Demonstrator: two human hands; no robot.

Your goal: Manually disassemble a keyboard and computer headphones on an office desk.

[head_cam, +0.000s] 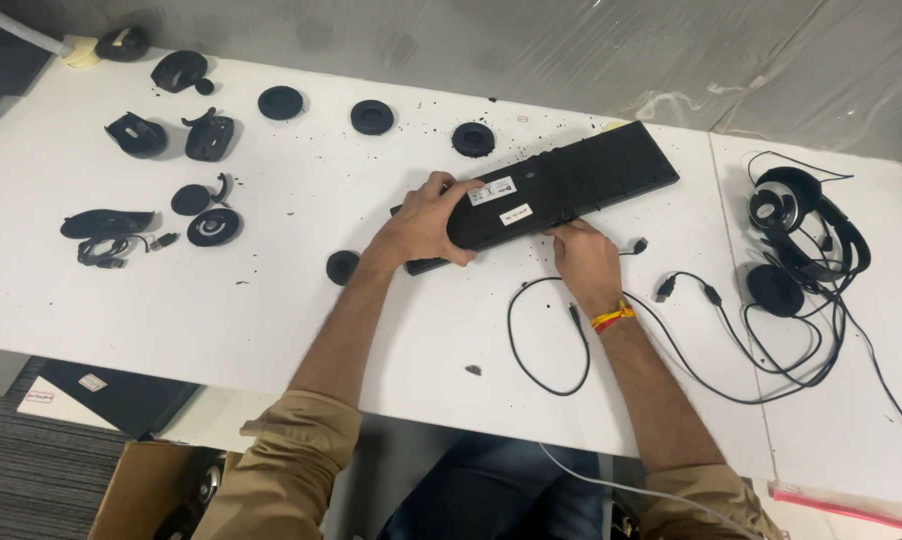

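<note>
— While the left hand (426,225) and right hand (586,258) clamp the upturned keyboard (556,190) mid-table, is there room?
— Bare table (271,300) nearer the front edge. Three loose ear pads (281,102) behind, one headset (801,215) at right.

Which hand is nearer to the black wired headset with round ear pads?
Right. The right hand lies at the keyboard's near edge, closer to the headset; the left hand grips the keyboard's far end.

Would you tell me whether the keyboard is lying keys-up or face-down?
Face-down: the keyboard shows a flat black underside with white stickers and no keys.
</note>
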